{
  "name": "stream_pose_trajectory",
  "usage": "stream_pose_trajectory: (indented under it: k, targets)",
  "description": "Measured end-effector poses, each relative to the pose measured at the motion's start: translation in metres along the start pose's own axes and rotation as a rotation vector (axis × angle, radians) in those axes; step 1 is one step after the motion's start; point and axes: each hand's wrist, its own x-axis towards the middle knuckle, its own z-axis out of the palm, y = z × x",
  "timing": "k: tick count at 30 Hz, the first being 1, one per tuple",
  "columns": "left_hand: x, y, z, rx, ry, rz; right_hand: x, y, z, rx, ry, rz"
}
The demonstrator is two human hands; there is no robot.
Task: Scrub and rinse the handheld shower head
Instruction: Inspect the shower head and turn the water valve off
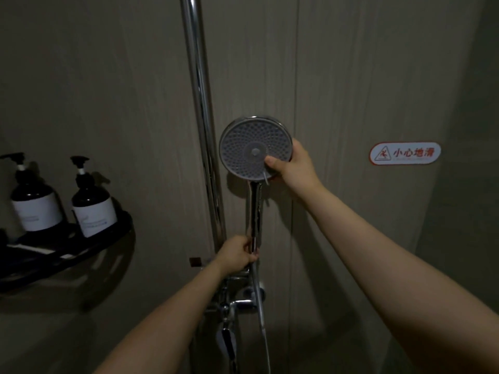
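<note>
Wall: dim grey panelling with vertical seams; it fills the background behind both grips
Riser pipe: chrome, upright, running from the top edge down past the left grip, just left of the shower head and its handle
Corner shelf: black, mounted on the wall well to the left of the left grip, at about the same height
Pump bottles: two dark bottles with white labels stand upright on the shelf, the far one and the near one, side by side
Mixer valve: chrome fitting directly below the left grip, partly hidden by the forearm
Shower head: round, nozzle face turned toward the camera, chrome rim, held up in front of the wall – the handle hangs straight down from the disc to the left grip
Hose: silver, leaving the handle base just under the left grip and running down out of frame
Warning sign: red and white sticker with a slip symbol, on the wall to the right of the right grip, well apart from it
Right hand: clasps the lower right rim of the disc – thumb pressed on the nozzle face near the centre, fingers curled behind the rim
Left hand: fingers curled round the bottom end of the handle, pinching it where the hose joins
</note>
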Motion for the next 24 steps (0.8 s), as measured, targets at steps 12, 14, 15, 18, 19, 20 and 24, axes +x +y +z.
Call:
stream_pose_trajectory:
  k: [12, 14, 15, 18, 19, 20, 24]
  targets:
    - [0.005, -0.011, 0.009, 0.387, 0.108, -0.02, -0.016, 0.017, -0.009, 0.236, 0.038, 0.149]
    - [0.004, -0.011, 0.008, 0.238, 0.088, -0.052, -0.018, 0.021, -0.006, 0.225, 0.02, 0.14]
    - [0.003, -0.01, 0.007, 0.107, 0.106, -0.062, -0.019, 0.024, -0.002, 0.217, 0.016, 0.14]
    - [-0.002, -0.004, 0.003, -0.268, 0.253, -0.063, -0.022, 0.033, 0.01, 0.181, 0.015, 0.126]
    - [-0.002, -0.002, 0.003, -0.345, 0.283, -0.063, -0.023, 0.035, 0.014, 0.185, 0.016, 0.126]
    - [-0.003, 0.0, 0.003, -0.377, 0.31, -0.062, -0.023, 0.036, 0.017, 0.195, 0.015, 0.125]
    - [-0.005, -0.003, 0.004, -0.318, 0.344, -0.049, -0.018, 0.037, 0.023, 0.141, -0.035, 0.112]
